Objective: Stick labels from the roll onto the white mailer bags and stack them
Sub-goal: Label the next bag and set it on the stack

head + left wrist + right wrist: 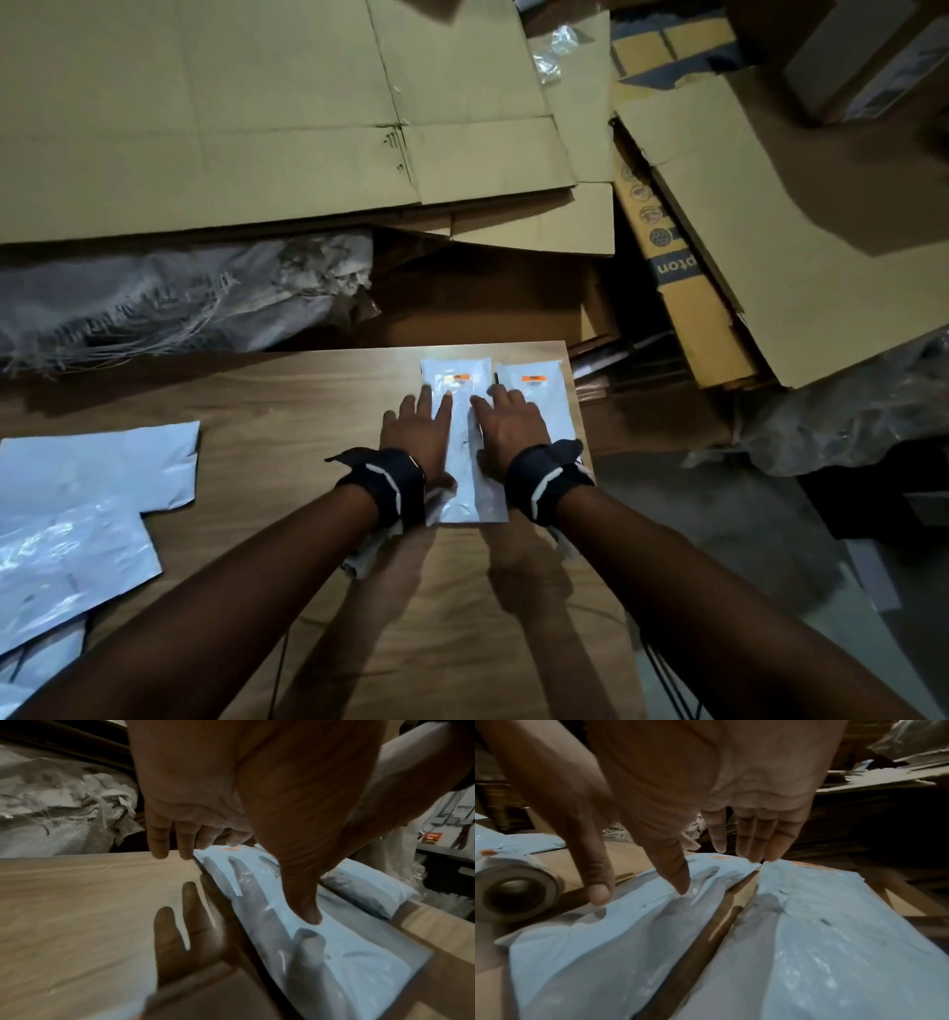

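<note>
At the right middle of the head view, on the wooden table (257, 401), two white mailer bags are being kept flat side by side, with a narrow gap between them. The left bag (464, 462) is being pressed by the left hand (418, 437) and also by the right hand (513, 431); the fingers of both are being held straight and a little spread, and nothing is being gripped. The right bag (549, 395) is being touched by the outer right fingers. An orange label (458, 379) is being shown near the far end of each bag. In the right wrist view, the label roll (513, 892) is lying at the left edge. At the lower left of the head view, more unlabelled white bags (77, 514) are being kept.
</note>
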`<state>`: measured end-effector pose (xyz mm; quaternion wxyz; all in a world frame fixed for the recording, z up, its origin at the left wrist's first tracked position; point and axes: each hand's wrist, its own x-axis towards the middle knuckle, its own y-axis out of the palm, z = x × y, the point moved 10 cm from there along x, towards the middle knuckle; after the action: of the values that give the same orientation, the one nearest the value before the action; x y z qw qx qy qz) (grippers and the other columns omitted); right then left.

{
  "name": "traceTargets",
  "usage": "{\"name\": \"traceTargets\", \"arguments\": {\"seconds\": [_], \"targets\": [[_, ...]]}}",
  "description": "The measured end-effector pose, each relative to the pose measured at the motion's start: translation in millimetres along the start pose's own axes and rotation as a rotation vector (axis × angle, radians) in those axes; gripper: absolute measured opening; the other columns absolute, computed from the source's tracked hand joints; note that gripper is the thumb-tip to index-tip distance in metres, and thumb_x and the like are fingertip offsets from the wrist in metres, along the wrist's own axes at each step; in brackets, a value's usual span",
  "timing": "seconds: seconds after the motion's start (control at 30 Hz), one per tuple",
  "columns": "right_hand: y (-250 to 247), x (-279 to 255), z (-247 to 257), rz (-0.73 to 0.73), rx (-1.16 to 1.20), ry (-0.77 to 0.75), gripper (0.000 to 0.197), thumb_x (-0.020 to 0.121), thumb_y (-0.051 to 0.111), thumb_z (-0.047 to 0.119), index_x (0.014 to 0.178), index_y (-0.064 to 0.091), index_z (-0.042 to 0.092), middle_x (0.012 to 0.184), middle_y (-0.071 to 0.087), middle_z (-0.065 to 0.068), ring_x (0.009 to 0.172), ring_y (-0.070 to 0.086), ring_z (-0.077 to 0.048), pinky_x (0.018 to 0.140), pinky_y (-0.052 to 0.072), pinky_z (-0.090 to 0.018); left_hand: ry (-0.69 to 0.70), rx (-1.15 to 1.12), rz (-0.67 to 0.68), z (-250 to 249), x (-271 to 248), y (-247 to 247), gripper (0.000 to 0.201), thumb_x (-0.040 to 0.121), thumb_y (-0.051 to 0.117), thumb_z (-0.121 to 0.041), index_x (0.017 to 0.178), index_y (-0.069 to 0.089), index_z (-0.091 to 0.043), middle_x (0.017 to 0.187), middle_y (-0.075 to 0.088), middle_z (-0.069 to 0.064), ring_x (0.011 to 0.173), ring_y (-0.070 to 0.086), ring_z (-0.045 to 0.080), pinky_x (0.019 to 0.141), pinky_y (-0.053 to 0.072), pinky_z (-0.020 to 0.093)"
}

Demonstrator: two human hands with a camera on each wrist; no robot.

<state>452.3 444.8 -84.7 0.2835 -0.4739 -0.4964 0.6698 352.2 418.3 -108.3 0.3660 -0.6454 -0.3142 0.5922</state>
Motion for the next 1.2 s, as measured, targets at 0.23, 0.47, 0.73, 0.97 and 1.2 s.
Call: {"name": "traceTargets", "arguments": {"seconds": [0.23, 0.47, 0.73, 0.97, 1.2], "targets": [[40.8, 6.1, -13.4, 0.243, 0.011, 0.033, 0.124, 0.062, 0.07, 0.075, 0.153, -0.005, 0.039, 0.158, -0.03, -0.004, 0.144, -0.027, -0.035, 0.114, -0.004, -0.065, 0.09, 0.058, 0.059, -4.5, 7.0, 11.4, 0.138, 0.059, 0.082, -0.062, 0.155, -0.007, -0.02, 0.163, -0.012, 0.008, 0.149, -0.003, 0.034, 0.117, 0.01, 0.053], [50.8, 2.6, -17.8, 0.264, 0.074, 0.109, 0.133, 0.055, 0.073, 0.078, 0.149, -0.016, 0.044, 0.155, -0.036, -0.003, 0.141, -0.032, -0.037, 0.111, -0.005, -0.069, 0.071, 0.059, 0.046, -7.1, 2.1, 16.9, 0.135, 0.064, 0.081, -0.059, 0.154, -0.012, -0.019, 0.162, -0.017, 0.009, 0.15, -0.002, 0.033, 0.117, 0.019, 0.051], [41.0, 3.9, -13.2, 0.213, 0.056, 0.124, 0.135, 0.055, 0.072, 0.079, 0.15, -0.014, 0.039, 0.156, -0.034, -0.006, 0.143, -0.029, -0.037, 0.112, -0.006, -0.065, 0.085, -0.034, 0.053, -6.4, 4.2, 11.1, 0.14, 0.06, 0.085, -0.057, 0.154, -0.011, -0.019, 0.162, -0.016, 0.005, 0.149, 0.001, 0.033, 0.115, 0.026, 0.049], [-2.9, -51.0, 30.0, -0.112, 0.289, -0.001, 0.07, 0.091, 0.059, 0.043, 0.151, 0.027, 0.027, 0.163, 0.005, -0.005, 0.15, 0.002, -0.027, 0.12, 0.004, -0.045, -0.003, -0.468, -0.425, 82.8, -60.9, -21.0, 0.074, 0.082, 0.073, -0.025, 0.147, 0.04, -0.013, 0.15, 0.044, 0.01, 0.129, 0.051, 0.032, 0.105, 0.042, 0.04], [42.0, -122.5, 101.1, -0.105, 0.593, -0.157, 0.044, 0.085, 0.057, 0.037, 0.127, 0.058, 0.024, 0.138, 0.05, -0.001, 0.119, 0.053, -0.023, 0.1, 0.045, -0.035, -0.273, -0.67, -0.661, 191.0, -202.7, 51.4, 0.039, 0.086, 0.062, -0.028, 0.122, 0.065, -0.014, 0.122, 0.066, 0.008, 0.111, 0.061, 0.029, 0.097, 0.046, 0.041]]}}
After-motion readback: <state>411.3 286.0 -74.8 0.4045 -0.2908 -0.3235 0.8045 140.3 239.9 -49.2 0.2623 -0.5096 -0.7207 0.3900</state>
